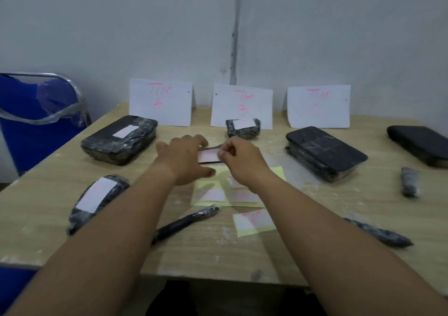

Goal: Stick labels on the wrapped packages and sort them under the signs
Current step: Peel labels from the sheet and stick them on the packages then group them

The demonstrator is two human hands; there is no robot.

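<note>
Small wrapped package [210, 162], mid-bench just beyond the yellow label sheets [211, 201]: left hand [186, 158] grips its left end, right hand [240, 158] pinches the white label [209, 156] on its top, while three paper signs [241, 107] stand along the bench's [315, 255] far edge.

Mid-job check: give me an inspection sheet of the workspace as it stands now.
Surface: wood-look table, pale scuffs.
Job's things: left sign, middle sign and right sign stand at the back; labelled large package under left, labelled little package under middle, unlabelled package under right; labelled front package and wrapped pen unsorted; yellow label sheets centre.
Clutter: nothing seen.
Grippers: left hand holds small package; right hand pinches label on it.
Cables: nothing seen.
Surroundings: blue chair left, grey wall behind.
</note>
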